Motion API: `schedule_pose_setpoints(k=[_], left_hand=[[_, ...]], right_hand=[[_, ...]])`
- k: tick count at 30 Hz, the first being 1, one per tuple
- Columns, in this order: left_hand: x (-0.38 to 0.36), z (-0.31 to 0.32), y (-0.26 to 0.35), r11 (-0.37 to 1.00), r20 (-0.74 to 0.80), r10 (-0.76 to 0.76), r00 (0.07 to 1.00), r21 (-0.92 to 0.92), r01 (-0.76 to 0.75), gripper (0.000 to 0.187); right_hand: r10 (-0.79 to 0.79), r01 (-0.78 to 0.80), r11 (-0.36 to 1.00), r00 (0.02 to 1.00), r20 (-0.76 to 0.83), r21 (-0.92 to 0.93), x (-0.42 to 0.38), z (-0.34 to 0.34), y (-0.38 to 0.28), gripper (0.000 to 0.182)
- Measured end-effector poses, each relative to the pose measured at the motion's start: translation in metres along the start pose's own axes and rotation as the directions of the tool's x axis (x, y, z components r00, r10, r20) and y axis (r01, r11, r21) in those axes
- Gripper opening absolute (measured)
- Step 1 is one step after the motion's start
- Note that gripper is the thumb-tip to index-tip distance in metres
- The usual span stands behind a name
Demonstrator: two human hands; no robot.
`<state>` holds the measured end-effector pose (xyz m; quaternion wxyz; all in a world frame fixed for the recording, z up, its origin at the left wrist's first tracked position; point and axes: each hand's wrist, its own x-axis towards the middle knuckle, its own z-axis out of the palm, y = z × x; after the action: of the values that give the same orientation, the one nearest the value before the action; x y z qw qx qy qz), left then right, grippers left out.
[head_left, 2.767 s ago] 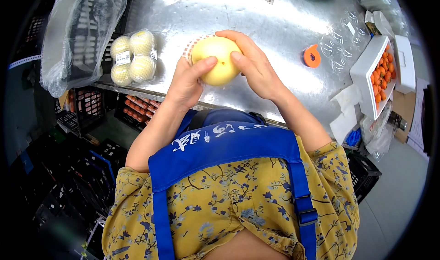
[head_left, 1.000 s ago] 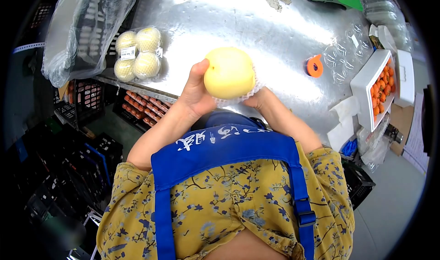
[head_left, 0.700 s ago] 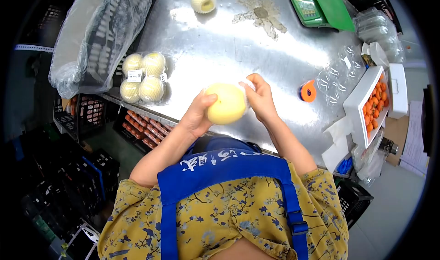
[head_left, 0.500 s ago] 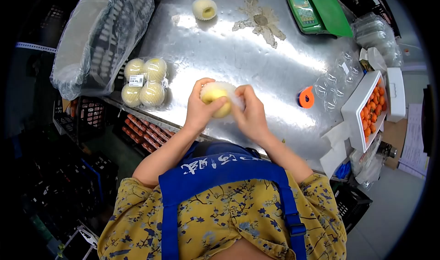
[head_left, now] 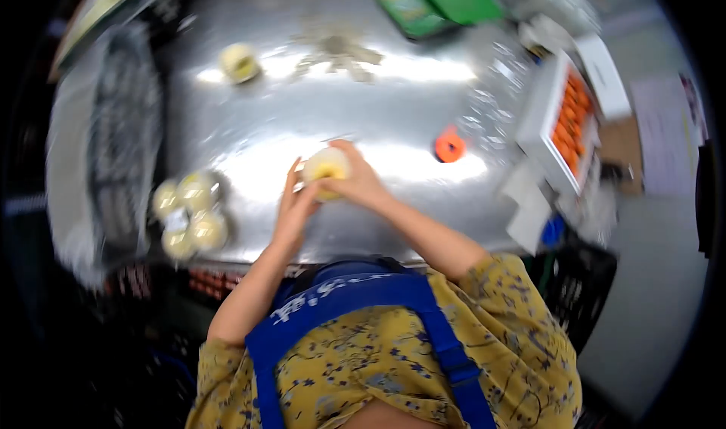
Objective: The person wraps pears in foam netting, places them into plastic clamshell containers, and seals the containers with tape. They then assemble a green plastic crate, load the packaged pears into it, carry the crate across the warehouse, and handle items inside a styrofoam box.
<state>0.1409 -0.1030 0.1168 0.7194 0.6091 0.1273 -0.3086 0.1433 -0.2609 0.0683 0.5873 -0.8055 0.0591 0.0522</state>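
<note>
A round yellow fruit, like an apple or pear, in a white foam net (head_left: pixel 327 164) is between my hands, just above the metal table (head_left: pixel 265 111). My right hand (head_left: pixel 361 181) curls over its right side, thumb across the front. My left hand (head_left: pixel 293 208) closes on it from the left, fingers against the net. A similar netted fruit (head_left: pixel 240 63) rests alone at the upper left of the table. To the left of my hands is a clear pack of netted fruits (head_left: pixel 189 213) with a white label. The view is blurred.
A plastic-lined crate (head_left: pixel 125 145) stands at the left. A green scale (head_left: pixel 412 9) is at the back. On the right are an orange tape roll (head_left: pixel 449 146), clear plastic trays (head_left: pixel 491 96) and a white foam box (head_left: pixel 541 126) of orange fruits (head_left: pixel 572 122).
The whole view has swung, so the table's things appear shifted left. Both hands have turned the netted fruit, and the net now covers more of it. My right hand has moved round its side.
</note>
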Motion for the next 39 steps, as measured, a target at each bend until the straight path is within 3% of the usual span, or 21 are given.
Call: schedule_pose_setpoints(k=[3,6,8,10,11,12,13,14,15,16,18,21,23,25,31,34,35,36,37,38,39], left_hand=[[0.021,0.008,-0.01,0.998,0.001,-0.055,0.999,0.021,0.055,0.069],[0.047,0.013,-0.028,0.996,-0.008,-0.006,1.0,0.092,0.007,0.068],[0.065,0.014,-0.041,0.984,-0.022,0.074,0.997,0.166,-0.069,0.066],[0.079,0.009,-0.05,0.954,-0.05,0.17,0.984,0.26,-0.151,0.064],[0.084,0.007,-0.053,0.882,-0.065,0.224,0.972,0.437,-0.174,0.062],[0.084,0.007,-0.05,0.825,-0.05,0.281,0.958,0.523,-0.215,0.062],[0.083,0.009,-0.047,0.76,-0.032,0.335,0.942,0.601,-0.25,0.062],[0.08,0.01,-0.047,0.685,-0.007,0.382,0.924,0.674,-0.278,0.063],[0.086,0.005,-0.056,0.711,0.02,0.41,0.912,0.619,-0.333,0.063],[0.085,0.007,-0.054,0.688,0.046,0.424,0.905,0.634,-0.354,0.064],[0.079,0.015,-0.049,0.638,0.098,0.452,0.887,0.659,-0.398,0.066],[0.072,0.024,-0.044,0.464,0.215,0.486,0.847,0.758,-0.459,0.07],[0.066,0.027,-0.043,0.439,0.235,0.47,0.851,0.774,-0.457,0.074],[0.063,0.028,-0.04,0.422,0.252,0.448,0.858,0.786,-0.451,0.076],[0.065,0.027,-0.039,0.449,0.2,0.422,0.884,0.802,-0.395,0.075],[0.072,0.019,-0.05,0.532,0.118,0.45,0.885,0.761,-0.372,0.074],[0.077,0.01,-0.058,0.653,0.07,0.451,0.89,0.653,-0.383,0.07],[0.075,0.006,-0.056,0.855,-0.002,0.303,0.953,0.443,-0.271,0.066],[0.066,0.008,-0.045,0.971,-0.101,0.129,0.987,0.213,-0.105,0.064],[0.055,0.005,-0.034,0.998,-0.149,-0.059,0.987,-0.047,0.053,0.062],[0.054,-0.01,-0.04,0.96,-0.063,-0.042,0.997,-0.279,0.022,0.066]], right_hand=[[-0.262,0.228,0.949,0.955,-0.141,-0.217,0.002,0.001,0.01,0.065],[-0.288,0.217,0.857,0.954,-0.086,-0.468,0.004,0.006,0.022,0.062],[-0.25,0.23,0.909,0.968,-0.013,-0.347,0.006,0.002,0.02,0.066],[-0.36,0.367,0.896,0.93,0.078,-0.25,0.014,-0.03,0.03,0.069],[-0.417,0.433,0.882,0.901,0.122,-0.188,0.017,-0.052,0.038,0.07],[-0.393,0.367,0.897,0.917,-0.065,-0.248,0.021,-0.083,0.049,0.074],[-0.243,0.143,0.914,0.943,-0.228,-0.38,0.022,-0.119,0.067,0.076],[-0.081,-0.087,0.924,0.908,-0.411,-0.373,0.016,-0.16,0.058,0.074],[-0.224,-0.104,0.729,0.898,-0.38,-0.677,0.012,-0.205,0.075,0.068],[-0.158,-0.246,0.584,0.9,-0.406,-0.773,-0.001,-0.233,0.08,0.068],[-0.162,-0.366,0.219,0.901,-0.403,-0.905,-0.023,-0.263,0.111,0.054],[-0.028,-0.345,0.448,0.917,-0.399,-0.825,-0.035,-0.288,0.128,0.019],[-0.24,-0.298,0.502,0.854,-0.462,-0.812,-0.035,-0.297,0.122,0.01],[-0.38,-0.207,0.583,0.785,-0.489,-0.786,-0.036,-0.303,0.108,0.01],[-0.256,-0.285,0.648,0.792,-0.554,-0.706,-0.045,-0.301,0.077,0.016],[-0.504,-0.121,0.542,0.745,-0.437,-0.831,-0.045,-0.285,0.052,0.009],[-0.527,-0.087,0.507,0.756,-0.388,-0.858,-0.047,-0.269,0.037,0.009],[-0.549,-0.051,0.473,0.764,-0.339,-0.879,-0.054,-0.249,0.02,0.013],[-0.573,-0.012,0.436,0.767,-0.288,-0.9,-0.063,-0.23,0.007,0.019],[-0.55,0.062,0.425,0.81,-0.204,-0.903,-0.073,-0.207,0.001,0.027],[-0.528,0.127,0.41,0.84,-0.122,-0.903,-0.085,-0.185,-0.004,0.035]])
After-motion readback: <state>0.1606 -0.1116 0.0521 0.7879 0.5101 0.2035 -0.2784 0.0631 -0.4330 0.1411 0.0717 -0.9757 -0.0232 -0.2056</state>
